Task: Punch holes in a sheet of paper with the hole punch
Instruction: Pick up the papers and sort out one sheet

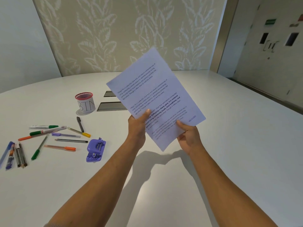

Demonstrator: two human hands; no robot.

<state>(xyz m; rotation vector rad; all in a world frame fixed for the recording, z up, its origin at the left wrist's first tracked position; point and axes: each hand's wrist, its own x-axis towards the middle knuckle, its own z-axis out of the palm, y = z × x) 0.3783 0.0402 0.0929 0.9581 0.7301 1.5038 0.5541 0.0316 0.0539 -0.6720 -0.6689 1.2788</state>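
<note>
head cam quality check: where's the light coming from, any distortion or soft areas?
Head view: hard shadows of the arms and the sheet of paper fall on the white table toward the camera, so the light sits high and ahead. Wide-angle bending curves the table's far edge. The smaller print is soft; the purple hole punch and the pens stay sharp. No glare.

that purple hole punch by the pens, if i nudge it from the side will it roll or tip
The hole punch probably slides rather than rolls: it lies on a wide flat base on the smooth table. Tipping looks unlikely, since it sits low. It is likely light enough for one hand, judging by its size beside the pens.
</note>
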